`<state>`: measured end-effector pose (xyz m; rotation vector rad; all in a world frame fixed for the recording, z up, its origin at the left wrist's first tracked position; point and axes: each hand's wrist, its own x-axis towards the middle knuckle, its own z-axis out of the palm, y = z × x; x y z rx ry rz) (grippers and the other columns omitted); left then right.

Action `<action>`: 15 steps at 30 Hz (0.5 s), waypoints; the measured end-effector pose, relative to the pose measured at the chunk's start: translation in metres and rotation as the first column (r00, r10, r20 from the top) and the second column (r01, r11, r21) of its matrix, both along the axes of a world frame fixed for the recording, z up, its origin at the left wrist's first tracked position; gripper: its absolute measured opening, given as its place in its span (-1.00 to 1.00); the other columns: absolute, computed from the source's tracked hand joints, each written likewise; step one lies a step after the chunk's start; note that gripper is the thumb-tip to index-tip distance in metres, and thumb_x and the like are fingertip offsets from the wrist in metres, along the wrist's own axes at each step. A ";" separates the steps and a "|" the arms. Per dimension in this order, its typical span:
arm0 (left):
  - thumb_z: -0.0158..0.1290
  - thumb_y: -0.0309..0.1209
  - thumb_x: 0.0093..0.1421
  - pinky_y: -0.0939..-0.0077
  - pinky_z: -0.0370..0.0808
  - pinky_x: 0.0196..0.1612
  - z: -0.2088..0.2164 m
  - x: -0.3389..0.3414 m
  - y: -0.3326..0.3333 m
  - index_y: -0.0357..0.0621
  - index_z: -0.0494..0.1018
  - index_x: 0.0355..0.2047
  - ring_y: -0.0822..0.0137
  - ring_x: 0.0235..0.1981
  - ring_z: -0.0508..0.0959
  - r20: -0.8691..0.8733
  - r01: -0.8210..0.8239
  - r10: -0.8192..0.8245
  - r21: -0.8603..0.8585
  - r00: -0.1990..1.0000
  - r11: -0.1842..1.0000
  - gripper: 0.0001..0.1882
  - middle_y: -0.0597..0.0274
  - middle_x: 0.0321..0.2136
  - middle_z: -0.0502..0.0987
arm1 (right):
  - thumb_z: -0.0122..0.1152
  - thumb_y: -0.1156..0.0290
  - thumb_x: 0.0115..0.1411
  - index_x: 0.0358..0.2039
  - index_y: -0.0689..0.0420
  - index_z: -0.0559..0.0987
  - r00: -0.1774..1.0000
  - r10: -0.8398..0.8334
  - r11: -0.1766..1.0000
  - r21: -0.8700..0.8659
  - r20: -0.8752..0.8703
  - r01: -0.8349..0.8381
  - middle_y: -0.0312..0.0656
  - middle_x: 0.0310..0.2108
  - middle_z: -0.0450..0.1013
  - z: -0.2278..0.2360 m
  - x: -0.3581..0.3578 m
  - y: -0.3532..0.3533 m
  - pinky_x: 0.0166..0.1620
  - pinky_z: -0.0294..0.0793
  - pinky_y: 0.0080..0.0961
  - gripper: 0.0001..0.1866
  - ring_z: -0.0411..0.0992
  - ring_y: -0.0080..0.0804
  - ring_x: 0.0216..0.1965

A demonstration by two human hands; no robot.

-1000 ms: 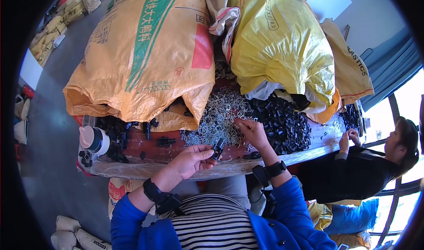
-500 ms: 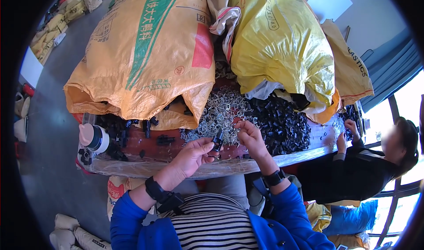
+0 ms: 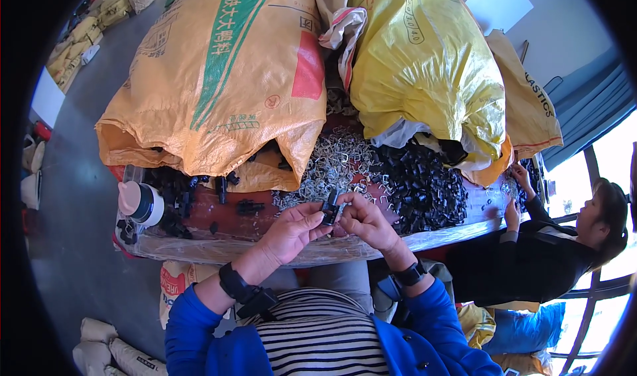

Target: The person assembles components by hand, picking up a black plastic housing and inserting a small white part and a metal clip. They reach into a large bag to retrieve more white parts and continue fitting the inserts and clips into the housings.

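Over the table's near edge, my left hand (image 3: 289,234) holds a small black plastic part (image 3: 330,207) between thumb and fingers. My right hand (image 3: 369,223) is closed against the part's right side, its fingertips pinching a small greyish piece that looks like a metal clip (image 3: 340,211). Just beyond my hands lies a heap of loose bent metal clips (image 3: 332,160). To its right is a pile of small black pieces (image 3: 424,190). Several larger black parts (image 3: 249,207) lie on the red tabletop (image 3: 225,221) to the left.
A big orange woven sack (image 3: 252,77) and a yellow one (image 3: 424,64) stand at the table's back. A cup with a pink lid (image 3: 141,203) is at the left corner. A co-worker (image 3: 531,256) handles small pieces at the right. More sacks (image 3: 119,353) lie on the floor.
My right hand has moved left and down, from apart to touching the black part in my left hand. The co-worker's far hand has shifted slightly up and left.
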<state>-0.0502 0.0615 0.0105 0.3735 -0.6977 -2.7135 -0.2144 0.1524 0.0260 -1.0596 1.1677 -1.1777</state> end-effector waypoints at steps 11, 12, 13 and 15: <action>-0.08 -0.48 0.05 0.48 0.33 -0.08 0.001 0.003 -0.001 -0.27 0.33 -0.23 0.33 -0.21 0.42 0.021 -0.044 0.044 -0.008 0.999 0.999 -0.76 0.13 -0.28 0.42 | 0.02 0.36 0.08 -0.29 0.19 0.29 0.994 -0.021 1.000 0.008 0.110 0.020 -0.36 -0.55 0.28 -0.009 0.001 0.002 -0.45 0.26 -0.77 -0.76 0.25 -0.70 -0.53; -0.08 -0.48 0.05 0.47 0.33 -0.08 0.000 0.002 -0.001 -0.27 0.33 -0.24 0.32 -0.21 0.42 0.025 -0.049 0.049 -0.008 0.998 0.999 -0.77 0.13 -0.28 0.42 | 0.02 0.36 0.08 -0.29 0.19 0.29 0.994 -0.022 1.000 0.009 0.110 0.021 -0.36 -0.55 0.28 -0.009 0.000 0.003 -0.45 0.26 -0.77 -0.76 0.25 -0.70 -0.53; -0.08 -0.48 0.05 0.47 0.33 -0.08 0.000 0.002 -0.001 -0.27 0.33 -0.24 0.32 -0.21 0.42 0.025 -0.048 0.048 -0.007 0.999 0.999 -0.77 0.13 -0.28 0.42 | 0.01 0.37 0.08 -0.31 0.20 0.30 0.987 -0.055 0.998 0.043 0.148 0.049 -0.35 -0.55 0.30 -0.008 0.000 0.004 -0.45 0.27 -0.76 -0.79 0.27 -0.68 -0.52; -0.08 -0.48 0.06 0.46 0.33 -0.09 0.000 0.003 -0.001 -0.27 0.33 -0.24 0.31 -0.22 0.42 0.018 -0.030 0.030 -0.004 0.999 1.000 -0.77 0.12 -0.28 0.42 | -0.01 0.38 0.09 -0.37 0.22 0.32 0.967 -0.124 0.988 0.115 0.222 0.101 -0.31 -0.54 0.33 -0.003 0.001 0.005 -0.44 0.28 -0.75 -0.82 0.30 -0.65 -0.50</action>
